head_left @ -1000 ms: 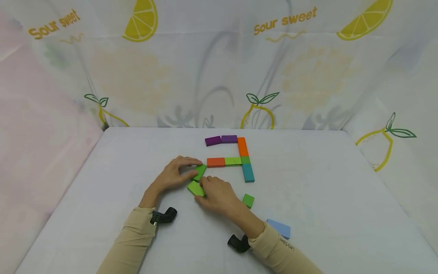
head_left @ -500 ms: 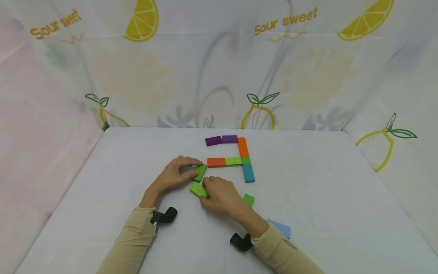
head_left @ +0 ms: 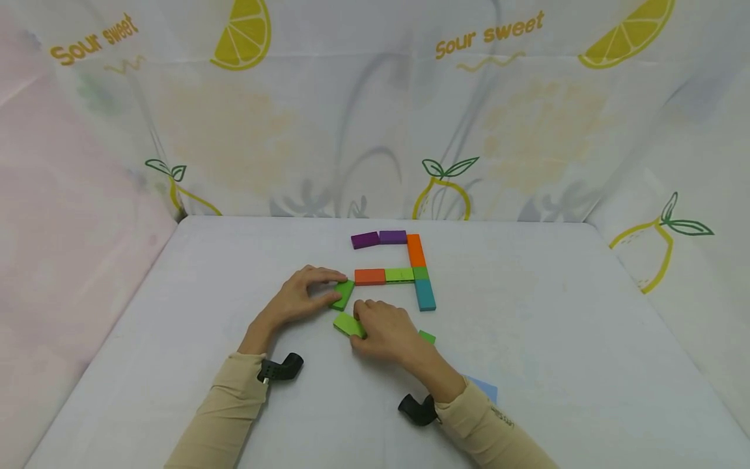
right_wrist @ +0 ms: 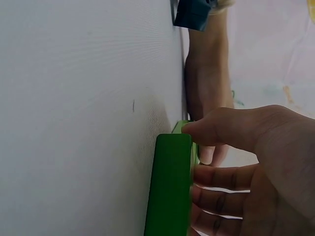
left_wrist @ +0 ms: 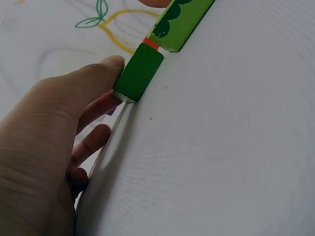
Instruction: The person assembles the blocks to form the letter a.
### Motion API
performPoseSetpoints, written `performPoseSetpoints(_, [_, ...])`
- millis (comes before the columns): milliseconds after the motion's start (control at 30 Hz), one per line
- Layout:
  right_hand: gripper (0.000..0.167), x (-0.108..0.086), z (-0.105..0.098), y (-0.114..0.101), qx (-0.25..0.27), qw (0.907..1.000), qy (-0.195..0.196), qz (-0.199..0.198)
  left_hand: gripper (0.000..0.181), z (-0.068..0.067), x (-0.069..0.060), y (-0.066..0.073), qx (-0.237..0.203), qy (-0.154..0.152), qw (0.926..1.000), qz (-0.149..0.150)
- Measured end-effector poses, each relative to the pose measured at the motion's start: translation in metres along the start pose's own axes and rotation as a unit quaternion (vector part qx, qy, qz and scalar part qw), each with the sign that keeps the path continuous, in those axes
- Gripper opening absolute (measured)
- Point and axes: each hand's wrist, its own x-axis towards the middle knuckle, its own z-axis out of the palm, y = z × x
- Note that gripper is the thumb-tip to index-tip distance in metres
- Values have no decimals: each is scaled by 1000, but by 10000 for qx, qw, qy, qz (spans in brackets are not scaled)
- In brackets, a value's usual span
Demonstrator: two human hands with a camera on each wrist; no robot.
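My left hand (head_left: 299, 296) pinches a green block (head_left: 344, 295) between thumb and fingers, left of the orange-red block. In the left wrist view that block (left_wrist: 139, 73) stands out dark green against the white tabletop. With thumb and fingertips my right hand (head_left: 383, 331) grips a light green block (head_left: 348, 324), just in front of the other one and slightly apart from it. This light green block (left_wrist: 179, 24) shows a dark scalloped print in the left wrist view. Its right end is hidden by the right hand.
An orange-red block (head_left: 370, 277), light green block (head_left: 400, 275), small green block (head_left: 420, 273), teal block (head_left: 425, 295), orange block (head_left: 415, 251) and two purple blocks (head_left: 392, 237) form a joined shape. Another green block (head_left: 427, 337) and a light blue block (head_left: 483, 388) lie near the right forearm.
My right hand has slid to the right with the light green block, widening the gap to the green block. The left hand and its block stay in place.
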Motion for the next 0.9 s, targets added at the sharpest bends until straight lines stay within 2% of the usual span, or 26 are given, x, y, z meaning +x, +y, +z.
performPoseSetpoints(167, [26,0,0,2,60,9999,-79,55,35,0,0,0,-47,-4,9999,-114])
performPoseSetpoints(533, [31,0,0,2,42,9998,-187,110,38,2,1,1,110,49,9999,-98])
performPoseSetpoints(900, [31,0,-1,5,-5,9996,-270,58,39,4,1,1,84,76,9999,-94])
